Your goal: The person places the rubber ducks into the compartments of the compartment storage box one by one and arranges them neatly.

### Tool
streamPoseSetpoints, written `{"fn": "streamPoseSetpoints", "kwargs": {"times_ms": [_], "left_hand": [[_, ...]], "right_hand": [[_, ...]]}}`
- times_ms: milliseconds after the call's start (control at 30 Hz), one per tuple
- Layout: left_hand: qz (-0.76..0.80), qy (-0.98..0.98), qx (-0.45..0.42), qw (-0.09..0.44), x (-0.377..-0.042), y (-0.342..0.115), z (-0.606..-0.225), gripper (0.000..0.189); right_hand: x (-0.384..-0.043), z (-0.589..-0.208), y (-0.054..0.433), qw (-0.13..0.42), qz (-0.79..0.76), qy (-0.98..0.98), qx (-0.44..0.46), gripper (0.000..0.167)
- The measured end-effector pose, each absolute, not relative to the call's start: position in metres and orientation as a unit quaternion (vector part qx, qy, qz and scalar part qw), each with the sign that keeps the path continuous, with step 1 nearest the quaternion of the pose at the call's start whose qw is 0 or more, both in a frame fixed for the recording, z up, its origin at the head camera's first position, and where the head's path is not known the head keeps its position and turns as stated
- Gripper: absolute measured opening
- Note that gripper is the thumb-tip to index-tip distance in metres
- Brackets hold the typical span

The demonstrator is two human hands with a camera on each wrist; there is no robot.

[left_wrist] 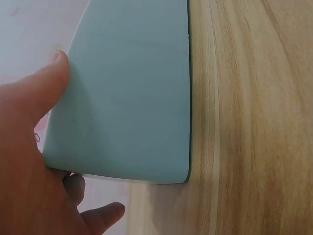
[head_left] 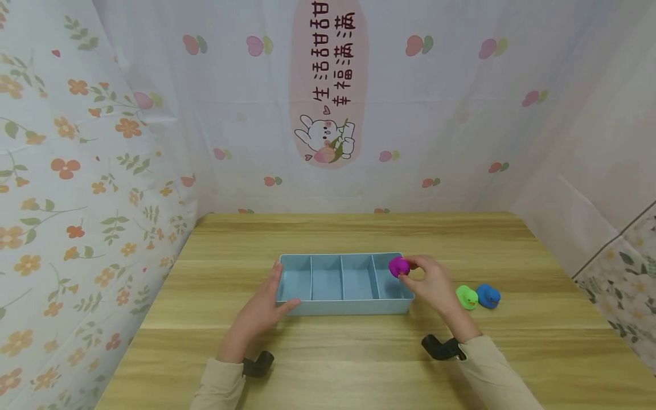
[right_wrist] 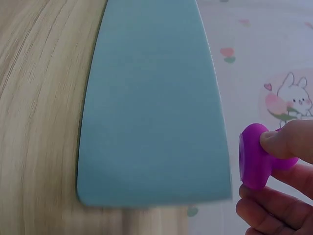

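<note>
Nearest: left sleeve [head_left: 220, 382] and right sleeve [head_left: 494, 370], both beige, at the bottom edge. 1 black wrist device by each cuff: left device [head_left: 259, 364], right device [head_left: 441, 347].

Left hand [head_left: 263, 303]: at the left end of the tray [head_left: 343, 308], fingers extended along the end wall, thumb apart from them on the front rim.

Right hand [head_left: 429, 285]: thumb and fingers pinch the purple duck [head_left: 396, 265]. Duck is vivid magenta-purple, 1 solid colour where visible, smooth, slight sheen; small, chunky, rounded body, flattish base turned toward the tray in the right wrist view. Fingers hide part of it. Location: over the rightmost compartment, toward its back right; right wrist view puts it just above rim level.

Tray: light blue, long rectangle, rounded corners, thin paler rim, 3 dividers making 4 compartments, smooth plain walls.

Right of tray, beyond the right wrist: green duck [head_left: 465, 297], lime, orange-yellow beak; blue duck [head_left: 488, 297] beside it, orange beak. Both upright. Table [head_left: 328, 353]: yellowish wood grain.

Far: white back cloth [head_left: 230, 125], heart-like prints, pink panel with characters and rabbit drawing [head_left: 324, 134]. Left cloth [head_left: 92, 216]: orange flowers, green leaves.
</note>
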State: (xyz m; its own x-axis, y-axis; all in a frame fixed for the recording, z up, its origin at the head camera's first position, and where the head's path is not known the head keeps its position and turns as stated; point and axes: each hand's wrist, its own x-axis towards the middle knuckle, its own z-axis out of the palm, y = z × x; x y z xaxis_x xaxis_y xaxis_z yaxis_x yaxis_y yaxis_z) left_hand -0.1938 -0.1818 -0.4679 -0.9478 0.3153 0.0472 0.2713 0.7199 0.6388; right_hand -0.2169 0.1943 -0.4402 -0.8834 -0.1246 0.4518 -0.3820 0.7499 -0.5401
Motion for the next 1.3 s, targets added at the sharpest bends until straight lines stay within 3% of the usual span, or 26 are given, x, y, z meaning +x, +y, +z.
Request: {"fn": "streamPoseSetpoints", "kwargs": {"times_ms": [1300], "left_hand": [[0.348, 0.925, 0.149, 0.035, -0.193, -0.181, -0.468, 0.097]], "right_hand": [[-0.229, -0.427, 0.116, 0.124, 0.366, -0.902, 0.193, 0.031]]}}
